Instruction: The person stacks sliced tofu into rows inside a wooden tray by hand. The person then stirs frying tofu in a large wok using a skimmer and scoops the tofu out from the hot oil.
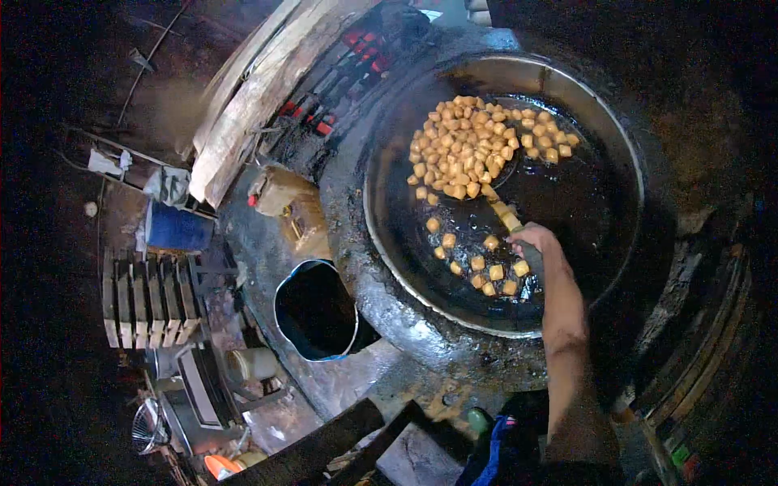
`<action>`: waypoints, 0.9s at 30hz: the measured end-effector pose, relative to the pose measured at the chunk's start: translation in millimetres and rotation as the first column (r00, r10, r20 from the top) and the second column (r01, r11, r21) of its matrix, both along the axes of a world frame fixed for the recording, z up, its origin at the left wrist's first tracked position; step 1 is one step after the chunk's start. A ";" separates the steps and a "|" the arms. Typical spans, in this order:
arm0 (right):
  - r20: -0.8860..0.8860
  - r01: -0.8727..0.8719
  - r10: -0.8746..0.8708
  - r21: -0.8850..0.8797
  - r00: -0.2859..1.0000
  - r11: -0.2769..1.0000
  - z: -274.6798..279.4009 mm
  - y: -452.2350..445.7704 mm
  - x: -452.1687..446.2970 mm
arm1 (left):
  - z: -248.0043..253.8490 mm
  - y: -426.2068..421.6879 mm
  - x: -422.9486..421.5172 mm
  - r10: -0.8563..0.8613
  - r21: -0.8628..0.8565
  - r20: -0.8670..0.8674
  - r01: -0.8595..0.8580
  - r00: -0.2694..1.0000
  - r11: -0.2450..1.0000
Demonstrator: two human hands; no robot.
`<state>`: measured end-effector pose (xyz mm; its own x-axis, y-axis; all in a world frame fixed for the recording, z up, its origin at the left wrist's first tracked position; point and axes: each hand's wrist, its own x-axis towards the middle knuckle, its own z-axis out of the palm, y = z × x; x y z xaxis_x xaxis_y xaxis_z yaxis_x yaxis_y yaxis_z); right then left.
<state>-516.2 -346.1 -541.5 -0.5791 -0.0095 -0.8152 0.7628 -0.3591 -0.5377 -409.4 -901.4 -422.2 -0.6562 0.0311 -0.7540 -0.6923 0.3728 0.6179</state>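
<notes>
My right hand (pixel 535 240) is closed around the yellowish handle (pixel 504 212) of what looks like a skimmer, over a large round wok (pixel 494 73). The far end of the handle runs under a heap of golden fried cubes (pixel 462 146), probably tofu, which hides most of the skimmer's head. A smaller cluster of cubes (pixel 551 138) lies right of the heap. Several loose cubes (pixel 496 272) float in the dark oil (pixel 567 211) near my hand. My left hand is out of view.
Glowing embers (pixel 324 127) and big split logs (pixel 251 89) lie left of the wok. A dark bucket-like container (pixel 316 312) stands lower left. Beyond it are a blue container (pixel 178 225) and wooden slats (pixel 150 300). A soot-dark ledge (pixel 421 332) surrounds the wok.
</notes>
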 end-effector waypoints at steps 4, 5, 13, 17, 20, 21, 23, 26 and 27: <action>-0.139 -0.105 0.141 0.241 0.980 0.965 3.7 -0.4 16.0 | 10.0 -32.8 46.3 0.035 -0.025 0.027 -0.034 0.999 0.999; -0.199 -0.084 0.138 0.258 0.970 0.962 10.5 -1.1 24.6 | 10.8 -39.8 58.9 0.042 -0.030 0.035 -0.041 0.999 0.999; -0.270 -0.028 0.103 0.266 0.957 0.963 105.0 -42.9 110.8 | 28.9 -105.0 177.3 0.123 -0.027 0.106 -0.121 0.987 0.992; -0.310 0.000 0.105 0.322 0.945 0.947 138.7 -68.5 185.8 | 35.7 -134.4 251.7 0.159 0.018 0.135 -0.163 0.978 0.987; -0.383 0.056 0.023 0.195 0.924 0.979 162.0 -93.4 255.3 | 38.1 -155.8 332.4 0.180 0.091 0.148 -0.194 0.973 0.977; -0.357 0.052 0.018 0.185 0.934 0.981 172.7 -102.9 277.1 | 28.9 -152.6 333.9 0.147 0.102 0.086 -0.155 0.985 0.983; -0.285 0.052 0.000 0.175 0.958 0.983 178.0 -115.3 319.4 | 3.6 -133.9 336.6 0.064 0.146 -0.116 -0.047 0.991 0.988; -0.238 0.089 -0.044 0.182 0.970 0.979 184.7 -143.7 383.5 | 93.9 -40.0 307.0 -0.287 -0.066 -0.195 0.279 0.938 0.958; -0.190 0.063 -0.013 0.258 0.982 0.964 169.3 -152.6 406.2 | 80.1 -31.2 308.5 -0.314 -0.002 -0.226 0.322 0.922 0.947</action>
